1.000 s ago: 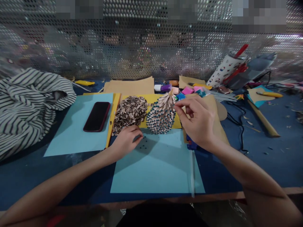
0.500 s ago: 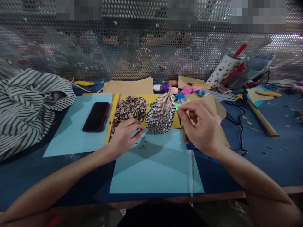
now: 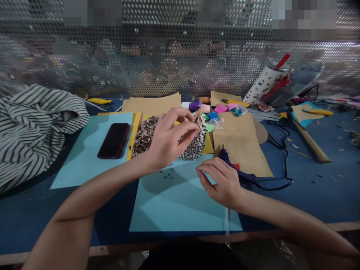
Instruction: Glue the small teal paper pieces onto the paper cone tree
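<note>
My left hand [image 3: 170, 138] is raised over a cone-shaped craft [image 3: 197, 148] covered in seeds with teal tips. Its thumb and fingers are pinched together at the craft's upper edge; what they hold is too small to name. My right hand [image 3: 222, 182] rests low on the light blue paper [image 3: 180, 204], fingers curled into a pinch near its left side, contents hidden. A few small dark dots [image 3: 165, 174] lie on the paper between the hands. A blue glue gun [image 3: 229, 161] lies just behind my right hand.
A heap of striped sunflower seeds [image 3: 143, 137] lies on yellow card, a dark phone [image 3: 114, 140] on blue paper to the left, and a striped cloth [image 3: 33, 127] further left. Brown paper [image 3: 242, 142], coloured clay blocks [image 3: 221, 108], a patterned tube [image 3: 263, 84] and cables lie to the right. Perforated metal screen behind.
My left hand rose from the paper's edge to the top of the seed craft. My right hand left the craft's tip and dropped to the blue paper, uncovering the glue gun.
</note>
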Demonstrator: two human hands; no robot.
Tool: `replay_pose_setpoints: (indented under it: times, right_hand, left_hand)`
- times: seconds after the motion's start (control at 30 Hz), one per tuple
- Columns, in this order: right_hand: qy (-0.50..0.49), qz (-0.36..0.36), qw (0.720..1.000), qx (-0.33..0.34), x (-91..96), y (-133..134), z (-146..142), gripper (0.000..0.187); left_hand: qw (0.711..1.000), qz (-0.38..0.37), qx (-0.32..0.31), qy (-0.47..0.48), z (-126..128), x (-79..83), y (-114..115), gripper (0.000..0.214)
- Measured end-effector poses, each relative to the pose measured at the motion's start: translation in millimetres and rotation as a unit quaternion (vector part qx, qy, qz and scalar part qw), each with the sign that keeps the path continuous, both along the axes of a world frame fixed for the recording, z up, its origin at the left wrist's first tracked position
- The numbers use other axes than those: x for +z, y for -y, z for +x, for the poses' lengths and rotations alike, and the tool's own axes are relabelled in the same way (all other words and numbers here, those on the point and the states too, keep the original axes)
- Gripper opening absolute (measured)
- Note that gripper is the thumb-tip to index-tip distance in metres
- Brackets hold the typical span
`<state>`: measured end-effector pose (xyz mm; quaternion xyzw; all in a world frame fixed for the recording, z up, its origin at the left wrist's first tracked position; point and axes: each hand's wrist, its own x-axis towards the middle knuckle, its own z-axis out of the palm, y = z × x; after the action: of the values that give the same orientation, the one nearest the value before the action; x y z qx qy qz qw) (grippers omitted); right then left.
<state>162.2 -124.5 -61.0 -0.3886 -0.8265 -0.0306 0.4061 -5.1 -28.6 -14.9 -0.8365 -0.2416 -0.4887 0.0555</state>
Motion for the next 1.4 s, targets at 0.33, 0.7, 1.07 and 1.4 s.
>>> replay_pose_setpoints:
  times: [0.33, 0.7, 1.07, 1.4]
  right_hand:
    - [0.011, -0.013, 1.000, 0.003, -5.4, 0.8, 0.9, 0.011]
    - [0.011, -0.019, 1.000, 0.007, -5.9, 0.2, 1.5, 0.011]
    - [0.009, -0.022, 1.000, 0.008, -5.8, 1.0, 1.9, 0.011]
    - [0.014, -0.026, 1.000, 0.005, -4.7, 0.5, 0.2, 0.013]
  left_hand:
    - [1.000, 0.005, 0.004, -0.012, 1.6, -3.1, -5.4, 0.003]
    - [0.998, 0.057, 0.018, -0.028, 0.3, -3.8, -3.8, 0.004]
    - [0.997, 0.068, 0.024, -0.040, -0.3, -7.4, -2.6, 0.010]
    - [0.995, 0.082, 0.027, -0.052, -1.9, -7.3, -0.9, 0.015]
